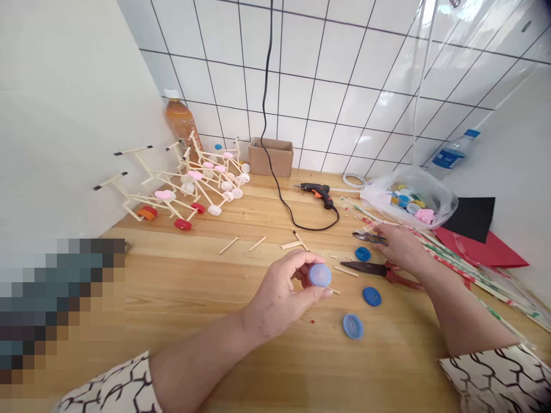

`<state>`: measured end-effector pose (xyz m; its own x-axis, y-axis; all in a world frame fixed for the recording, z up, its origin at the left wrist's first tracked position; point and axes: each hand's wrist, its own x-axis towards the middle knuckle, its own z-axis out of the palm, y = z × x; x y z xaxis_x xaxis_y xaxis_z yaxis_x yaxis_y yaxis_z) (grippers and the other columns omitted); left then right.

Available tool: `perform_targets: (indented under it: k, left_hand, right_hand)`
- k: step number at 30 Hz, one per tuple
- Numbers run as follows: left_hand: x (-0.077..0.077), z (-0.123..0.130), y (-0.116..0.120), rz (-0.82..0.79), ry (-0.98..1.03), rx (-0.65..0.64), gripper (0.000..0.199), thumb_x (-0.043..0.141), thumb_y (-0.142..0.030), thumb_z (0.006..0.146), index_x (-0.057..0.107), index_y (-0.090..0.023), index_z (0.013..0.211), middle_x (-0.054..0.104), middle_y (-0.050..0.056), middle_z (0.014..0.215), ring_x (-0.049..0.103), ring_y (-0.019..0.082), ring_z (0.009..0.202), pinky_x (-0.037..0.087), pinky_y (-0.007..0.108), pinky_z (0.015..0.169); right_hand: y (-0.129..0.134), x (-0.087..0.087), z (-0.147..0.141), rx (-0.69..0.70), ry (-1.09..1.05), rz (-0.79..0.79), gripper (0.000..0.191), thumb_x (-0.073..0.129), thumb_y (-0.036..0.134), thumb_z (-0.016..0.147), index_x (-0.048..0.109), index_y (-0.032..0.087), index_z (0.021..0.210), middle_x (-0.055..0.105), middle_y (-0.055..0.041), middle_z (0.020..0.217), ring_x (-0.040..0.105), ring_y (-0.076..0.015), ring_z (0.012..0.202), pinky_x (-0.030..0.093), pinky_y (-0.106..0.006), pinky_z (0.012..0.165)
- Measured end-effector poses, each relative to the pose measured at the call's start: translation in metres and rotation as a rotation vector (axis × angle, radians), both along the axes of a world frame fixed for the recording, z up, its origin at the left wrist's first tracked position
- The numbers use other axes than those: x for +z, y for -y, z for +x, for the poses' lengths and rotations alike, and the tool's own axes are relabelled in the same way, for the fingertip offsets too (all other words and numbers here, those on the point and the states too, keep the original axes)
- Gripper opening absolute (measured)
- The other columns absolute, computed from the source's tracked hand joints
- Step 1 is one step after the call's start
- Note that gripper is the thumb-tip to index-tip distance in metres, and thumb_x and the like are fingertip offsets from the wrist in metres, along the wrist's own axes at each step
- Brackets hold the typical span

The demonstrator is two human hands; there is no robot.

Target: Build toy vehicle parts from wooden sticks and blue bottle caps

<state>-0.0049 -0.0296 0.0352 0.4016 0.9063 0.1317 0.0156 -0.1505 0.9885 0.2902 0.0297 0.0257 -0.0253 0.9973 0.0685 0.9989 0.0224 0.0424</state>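
Note:
My left hand (282, 292) pinches a pale blue bottle cap (319, 275) above the middle of the wooden table. At the right, my right hand (398, 244) has its fingers at the handles of small snips (368, 236); its fingertips are partly hidden. Below it lie long-nosed pliers (365, 268) with red handles. Near them rest a blue cap (363, 253), a darker blue cap (372, 296) and a light blue cap (353, 326).
Stick models with cap wheels (183, 224) fill the back left, beside an orange drink bottle (181, 117). A cardboard box (271, 158), a glue gun (316, 189) with a black cord, a plastic bag of caps (408, 198) and red paper (495, 246) stand or lie behind.

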Motion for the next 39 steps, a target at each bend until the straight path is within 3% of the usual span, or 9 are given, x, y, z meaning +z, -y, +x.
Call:
perform_targets:
  k: [9,15,20,22,24,27,32,35,39]
  left_hand:
    - [0.002,-0.001,-0.003,-0.222,0.133,-0.116,0.029,0.075,-0.013,0.063,0.06,-0.013,0.087,0.059,-0.001,0.079,0.054,0.01,0.074,0.044,0.024,0.072]
    - [-0.004,-0.004,-0.006,-0.417,0.265,-0.265,0.037,0.078,-0.011,0.057,0.055,-0.015,0.086,0.061,0.0,0.082,0.056,0.011,0.072,0.046,0.025,0.067]
    - [-0.009,-0.006,-0.009,-0.486,0.367,-0.376,0.037,0.079,-0.011,0.058,0.06,-0.016,0.09,0.059,-0.001,0.078,0.053,0.009,0.066,0.046,0.024,0.062]
    - [-0.009,-0.007,-0.009,-0.473,0.384,-0.399,0.035,0.079,-0.016,0.062,0.064,-0.017,0.094,0.058,-0.002,0.076,0.051,0.008,0.065,0.045,0.023,0.061]
    - [-0.008,-0.008,-0.01,-0.423,0.395,-0.411,0.034,0.075,-0.025,0.069,0.066,-0.018,0.1,0.056,-0.001,0.074,0.051,0.008,0.063,0.043,0.023,0.061]
    - [-0.011,-0.01,-0.012,-0.325,0.386,-0.406,0.039,0.063,-0.04,0.08,0.062,-0.019,0.113,0.053,-0.001,0.07,0.049,0.008,0.061,0.043,0.025,0.062]
    - [-0.014,-0.009,-0.016,-0.342,0.436,-0.354,0.039,0.06,-0.043,0.082,0.061,-0.018,0.111,0.05,0.0,0.073,0.047,0.009,0.06,0.044,0.026,0.059]
    - [-0.013,-0.008,-0.017,-0.375,0.462,-0.35,0.034,0.06,-0.043,0.081,0.064,-0.016,0.102,0.047,0.0,0.069,0.045,0.009,0.06,0.044,0.025,0.058]
    - [-0.015,-0.006,-0.017,-0.428,0.439,-0.333,0.034,0.061,-0.044,0.08,0.067,-0.016,0.099,0.048,0.001,0.071,0.044,0.009,0.06,0.044,0.026,0.058]
  right_hand:
    - [-0.001,-0.005,0.002,0.005,-0.014,-0.073,0.004,0.055,0.021,0.074,0.057,0.017,0.072,0.065,-0.0084,0.076,0.059,-0.0229,0.073,0.04,-0.029,0.061]
    - [0.009,-0.006,-0.004,-0.01,-0.084,-0.041,0.007,0.049,0.021,0.078,0.049,0.02,0.071,0.061,-0.0037,0.067,0.057,-0.0185,0.062,0.037,-0.026,0.054]
    - [0.019,0.008,-0.011,-0.082,-0.195,0.173,0.009,0.043,0.026,0.084,0.046,0.02,0.078,0.061,-0.0051,0.07,0.056,-0.0191,0.062,0.038,-0.028,0.054]
    - [0.027,0.017,-0.019,-0.11,-0.353,0.316,0.009,0.046,0.029,0.083,0.044,0.021,0.083,0.061,-0.0044,0.069,0.056,-0.0188,0.06,0.039,-0.029,0.054]
    - [0.039,0.024,-0.031,-0.037,-0.566,0.333,0.012,0.047,0.032,0.085,0.043,0.021,0.088,0.061,-0.0029,0.07,0.055,-0.0163,0.057,0.04,-0.027,0.052]
    - [0.06,0.029,-0.053,0.141,-0.834,0.109,0.022,0.037,0.039,0.093,0.043,0.022,0.106,0.056,0.0009,0.068,0.047,-0.0119,0.05,0.04,-0.024,0.047]
    - [0.09,0.029,-0.08,0.305,-0.935,-0.205,0.03,0.032,0.038,0.096,0.054,0.024,0.111,0.058,-0.0012,0.08,0.055,-0.0132,0.071,0.047,-0.024,0.064]
    - [0.097,0.03,-0.088,0.343,-0.962,-0.297,0.029,0.035,0.036,0.096,0.057,0.026,0.112,0.061,-0.001,0.09,0.059,-0.0147,0.085,0.048,-0.026,0.076]
    - [0.097,0.028,-0.091,0.393,-0.901,-0.29,0.026,0.04,0.034,0.095,0.06,0.026,0.108,0.063,-0.0004,0.083,0.059,-0.0176,0.096,0.048,-0.026,0.077]
